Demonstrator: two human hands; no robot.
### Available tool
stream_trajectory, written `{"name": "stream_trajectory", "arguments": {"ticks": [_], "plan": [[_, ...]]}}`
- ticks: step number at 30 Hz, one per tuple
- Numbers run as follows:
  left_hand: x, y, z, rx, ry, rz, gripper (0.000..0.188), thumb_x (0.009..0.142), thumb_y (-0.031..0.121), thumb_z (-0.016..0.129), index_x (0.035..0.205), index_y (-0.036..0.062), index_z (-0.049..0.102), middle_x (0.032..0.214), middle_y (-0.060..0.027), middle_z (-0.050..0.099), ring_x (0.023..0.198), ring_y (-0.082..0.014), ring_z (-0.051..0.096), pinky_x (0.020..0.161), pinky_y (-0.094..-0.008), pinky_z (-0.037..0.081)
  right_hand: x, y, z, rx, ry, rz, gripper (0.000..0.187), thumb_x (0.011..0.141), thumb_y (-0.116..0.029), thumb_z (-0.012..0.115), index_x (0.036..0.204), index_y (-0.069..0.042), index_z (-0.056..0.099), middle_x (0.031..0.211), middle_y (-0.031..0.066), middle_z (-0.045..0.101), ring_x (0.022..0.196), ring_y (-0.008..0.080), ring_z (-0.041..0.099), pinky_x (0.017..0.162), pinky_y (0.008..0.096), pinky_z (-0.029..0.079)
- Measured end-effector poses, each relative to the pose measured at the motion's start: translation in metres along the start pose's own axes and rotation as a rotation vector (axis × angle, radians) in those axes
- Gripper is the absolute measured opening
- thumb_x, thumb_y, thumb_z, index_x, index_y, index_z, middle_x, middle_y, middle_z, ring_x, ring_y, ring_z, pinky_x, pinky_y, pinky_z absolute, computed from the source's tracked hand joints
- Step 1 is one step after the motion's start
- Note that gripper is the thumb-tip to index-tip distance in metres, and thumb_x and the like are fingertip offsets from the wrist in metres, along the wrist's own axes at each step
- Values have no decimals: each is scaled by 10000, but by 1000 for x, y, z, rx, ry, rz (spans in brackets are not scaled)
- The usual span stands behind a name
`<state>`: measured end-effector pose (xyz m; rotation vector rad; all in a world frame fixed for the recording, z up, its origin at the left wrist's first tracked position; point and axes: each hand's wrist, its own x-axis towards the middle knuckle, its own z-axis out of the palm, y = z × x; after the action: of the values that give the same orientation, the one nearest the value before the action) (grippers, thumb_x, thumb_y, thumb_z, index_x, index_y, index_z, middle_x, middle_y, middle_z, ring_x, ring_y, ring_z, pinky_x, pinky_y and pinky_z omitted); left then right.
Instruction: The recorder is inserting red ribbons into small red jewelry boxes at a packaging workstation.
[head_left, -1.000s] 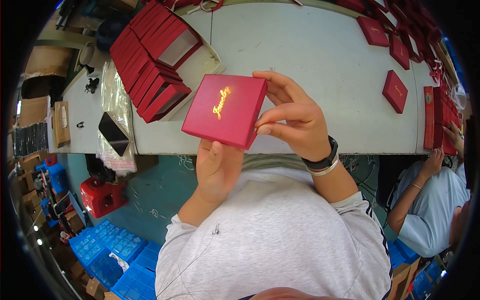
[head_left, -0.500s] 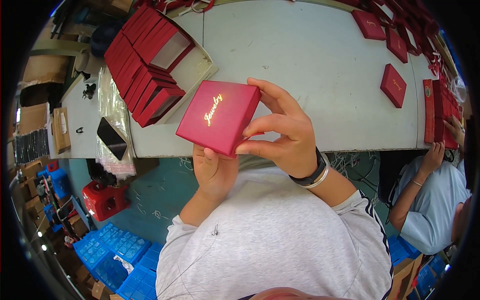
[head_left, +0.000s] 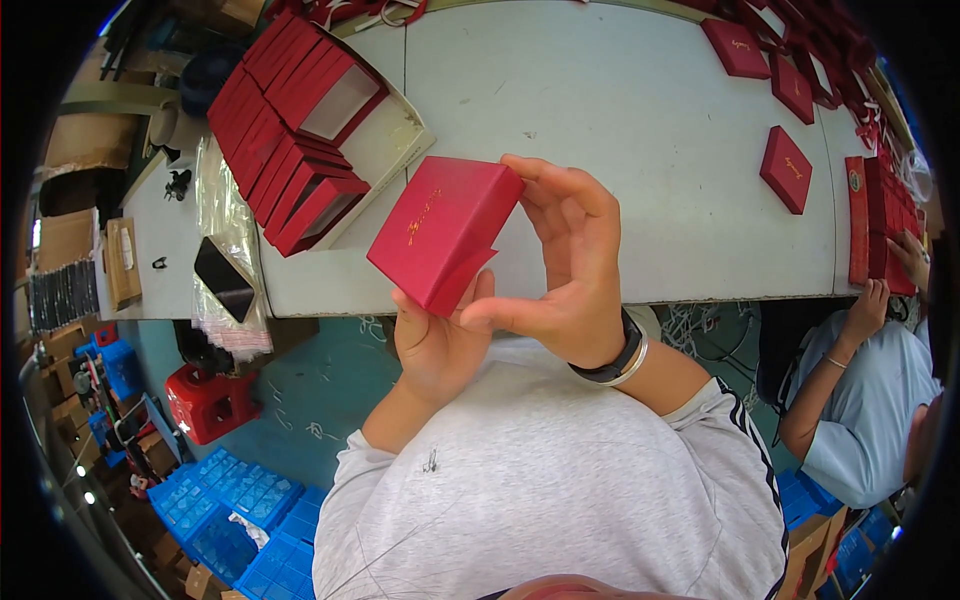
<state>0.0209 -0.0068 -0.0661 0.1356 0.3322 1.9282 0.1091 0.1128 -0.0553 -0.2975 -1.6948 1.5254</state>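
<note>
A square red jewelry box (head_left: 440, 225) with gold lettering on its top is held up over the table's near edge, tilted. My left hand (head_left: 437, 345) supports it from below at the near corner, with part of the fingers hidden beneath the box. My right hand (head_left: 575, 265) grips it from the right side, thumb at the near corner and forefinger at the far right corner. A small pointed red flap (head_left: 478, 268) sticks out from the box's right side, between thumb and forefinger.
Left of the box, a white carton lid (head_left: 395, 150) holds rows of red boxes (head_left: 270, 130). A phone (head_left: 225, 278) lies on plastic bags. Red lids (head_left: 787, 170) lie at the right, where a co-worker's hands (head_left: 870, 305) touch more red boxes. A red stool (head_left: 212, 400) stands below left.
The box has tipped, showing more of its right side. My right forefinger has lifted off the side and opened up toward the far corner, and the red flap shows more.
</note>
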Motion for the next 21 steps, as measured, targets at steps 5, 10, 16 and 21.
{"name": "stream_trajectory", "arguments": {"ticks": [5,10,16,21], "plan": [[-2,-3,-18,-178,-147,-36,509,904,476,442,1308,167,433,1338,-1,460,1230,-178,438,1075,-353,309,-1,-6,6,35,-19,83,1139,531,-236,896,1392,-57,171,1374,146,297,1288,269,313,1064,422,280],[-1,-5,-16,-120,-139,-65,533,893,491,456,1310,160,433,1323,-22,480,1204,-188,467,1071,-364,317,2,-7,10,14,37,135,1035,540,-190,885,1362,-36,274,1288,95,320,1218,229,353,1038,382,298],[1,-5,-24,-37,-147,-24,575,873,475,515,1302,100,434,1297,-58,495,1195,-193,467,1053,-380,340,7,-5,5,119,30,131,744,624,-131,825,1245,-46,424,1201,83,351,1131,204,393,990,334,334],[0,-6,-31,-137,-114,-10,571,868,440,555,1303,94,421,1310,-48,481,1220,-198,442,1053,-398,333,10,-5,3,164,24,119,607,686,-83,774,1206,-46,464,1182,70,372,1099,178,404,979,317,320]]}}
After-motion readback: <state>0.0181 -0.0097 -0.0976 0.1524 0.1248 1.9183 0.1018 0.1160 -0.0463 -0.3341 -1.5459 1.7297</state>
